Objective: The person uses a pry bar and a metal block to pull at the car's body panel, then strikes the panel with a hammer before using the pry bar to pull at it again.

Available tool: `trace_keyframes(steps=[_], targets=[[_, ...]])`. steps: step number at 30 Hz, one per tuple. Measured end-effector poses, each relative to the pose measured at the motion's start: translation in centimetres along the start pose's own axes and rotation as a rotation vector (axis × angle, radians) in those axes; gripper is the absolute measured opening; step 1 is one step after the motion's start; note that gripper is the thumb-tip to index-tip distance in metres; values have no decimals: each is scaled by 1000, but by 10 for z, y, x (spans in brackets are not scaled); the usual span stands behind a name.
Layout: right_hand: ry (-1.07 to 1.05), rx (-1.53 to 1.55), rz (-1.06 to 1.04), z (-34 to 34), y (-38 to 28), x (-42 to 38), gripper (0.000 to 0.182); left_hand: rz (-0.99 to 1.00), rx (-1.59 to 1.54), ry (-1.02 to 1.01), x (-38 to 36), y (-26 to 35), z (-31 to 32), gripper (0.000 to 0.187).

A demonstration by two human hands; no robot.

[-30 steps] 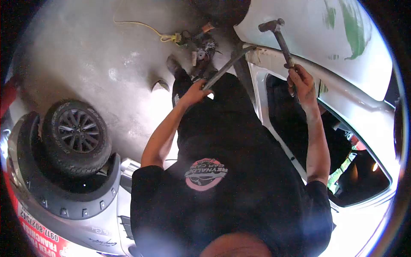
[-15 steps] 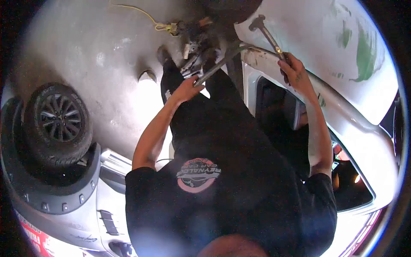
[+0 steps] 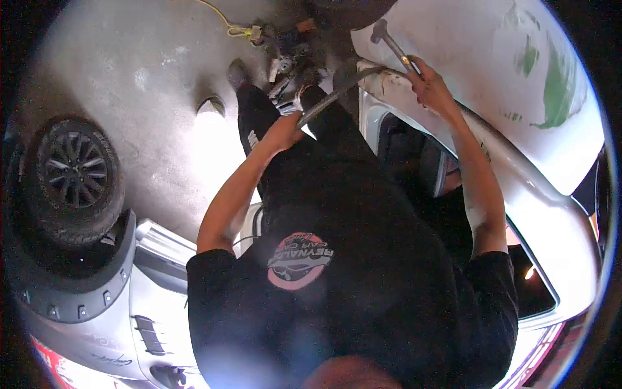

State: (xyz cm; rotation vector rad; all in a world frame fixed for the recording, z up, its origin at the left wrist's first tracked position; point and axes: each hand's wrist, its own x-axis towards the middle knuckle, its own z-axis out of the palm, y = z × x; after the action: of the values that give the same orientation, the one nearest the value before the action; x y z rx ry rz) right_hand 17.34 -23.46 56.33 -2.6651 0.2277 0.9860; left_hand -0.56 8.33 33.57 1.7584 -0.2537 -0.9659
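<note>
My left hand (image 3: 283, 133) is wrapped round the near end of a long metal bar (image 3: 324, 107). Its curved far end reaches the scuffed edge of a white vehicle panel (image 3: 395, 87). In my right hand (image 3: 431, 87) is a hammer (image 3: 395, 48), gripped by its handle. The hammer head (image 3: 380, 30) is raised over the panel, beyond the bar's far end. Both forearms stretch forward, the right one passing over the vehicle's window opening (image 3: 414, 155).
Green patches (image 3: 557, 97) mark the white bodywork at right. A second vehicle with a dark wheel (image 3: 74, 168) stands at left. On the concrete floor (image 3: 149, 78) are a bright lamp (image 3: 210, 107) and a yellow cord (image 3: 236, 30), with tools by my feet.
My right hand and the hammer have shifted left and slightly up, closer to the bar's far end. My left hand keeps its grip on the bar. The whole view has shifted slightly.
</note>
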Motion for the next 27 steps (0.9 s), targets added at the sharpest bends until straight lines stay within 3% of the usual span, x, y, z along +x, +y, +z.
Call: trace_keyframes(steps=[3,5,7,10,12,14,15,16,17,19,21,22,24,25,26,27], targets=[[59,-155,-166,39,60,40,39,-70,-68,-23,-2,4,10,41],[48,-252,-226,51,64,50,41,-102,-28,-34,-5,11,10,43],[-259,-506,-89,58,65,55,43,-123,-52,-48,-9,13,14,44],[-375,-530,-166,47,85,101,45,-138,-43,-37,-8,12,23,45],[-348,-833,-289,13,26,119,45,-136,-19,-25,-10,11,27,45],[1,-309,-514,-28,-18,122,42,-157,-23,-39,-12,16,24,46],[127,-510,-492,-55,-62,126,37,-158,-30,-44,-14,19,25,46],[396,-390,-441,-73,-71,139,30,-171,-23,-62,-13,20,22,46],[329,-175,-618,-89,-148,85,53,-184,-16,-77,-12,20,20,46],[700,-425,-306,-80,-97,136,29,-155,-9,-58,-11,9,29,46],[323,-611,-186,-12,-44,112,32,-113,-3,-30,-9,5,28,46],[326,-618,-182,6,-22,95,32,-127,-18,-25,-10,8,25,42],[-239,-573,-137,27,14,67,37,-162,3,-43,-16,6,32,38],[-505,-561,-154,24,8,92,40,-185,37,-20,-11,2,35,38],[-468,-552,-195,27,-7,125,40,-135,-19,-3,-13,0,21,37],[-258,-473,-312,19,-3,129,41,-162,-2,22,-11,-1,17,37]])
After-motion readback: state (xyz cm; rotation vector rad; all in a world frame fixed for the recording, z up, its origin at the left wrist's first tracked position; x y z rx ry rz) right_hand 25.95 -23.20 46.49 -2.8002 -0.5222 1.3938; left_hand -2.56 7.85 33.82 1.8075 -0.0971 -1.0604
